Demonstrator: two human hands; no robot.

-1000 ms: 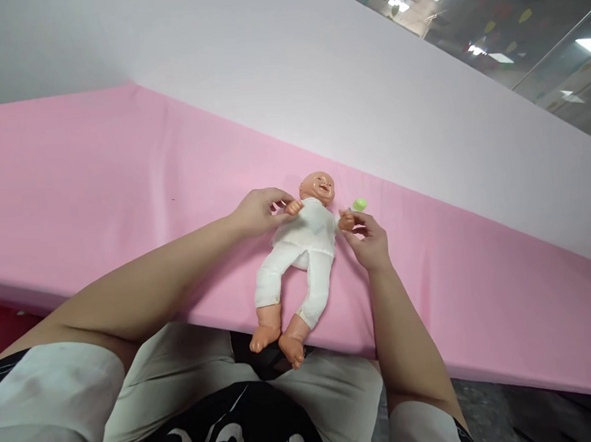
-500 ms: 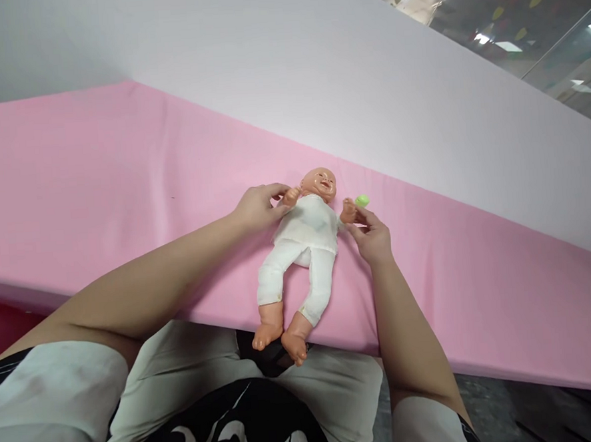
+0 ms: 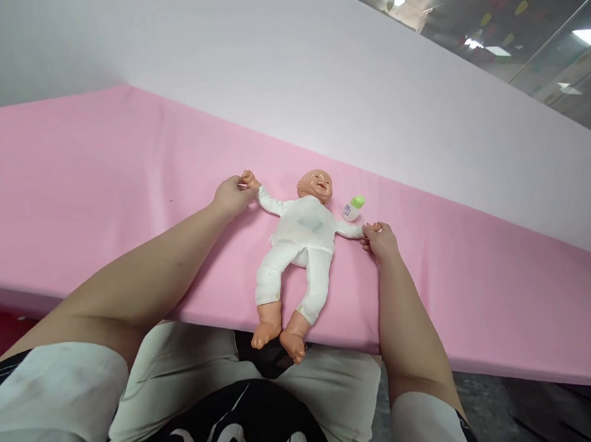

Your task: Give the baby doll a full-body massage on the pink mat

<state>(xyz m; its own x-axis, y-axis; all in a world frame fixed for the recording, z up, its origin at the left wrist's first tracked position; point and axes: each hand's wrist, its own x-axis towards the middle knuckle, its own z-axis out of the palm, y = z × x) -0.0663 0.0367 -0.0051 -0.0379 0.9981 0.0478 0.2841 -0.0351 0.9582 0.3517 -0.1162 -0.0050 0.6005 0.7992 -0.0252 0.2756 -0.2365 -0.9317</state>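
A baby doll (image 3: 306, 227) with a white cloth body lies face up on the pink padded surface (image 3: 92, 173), both its arms stretched out sideways. My left hand (image 3: 234, 197) is closed around the doll's wrist on the left side, and the doll's small fist shows past my fingers. On the other side my right hand (image 3: 381, 241) pinches the doll's other hand, mostly covering it. The doll's bare feet hang at the near edge, by my lap. A small bottle with a green cap (image 3: 357, 201) lies beside the doll's shoulder, close to my right hand but not touched.
A pale wall (image 3: 276, 69) rises right behind the pink surface. Glass panels (image 3: 528, 27) with ceiling lights showing stand at the upper right. My legs (image 3: 194, 360) are against the near edge.
Both hands have moved outward, drawing the doll's arms from bent beside its head to straight out. The bottle, mostly hidden before, now shows fully.
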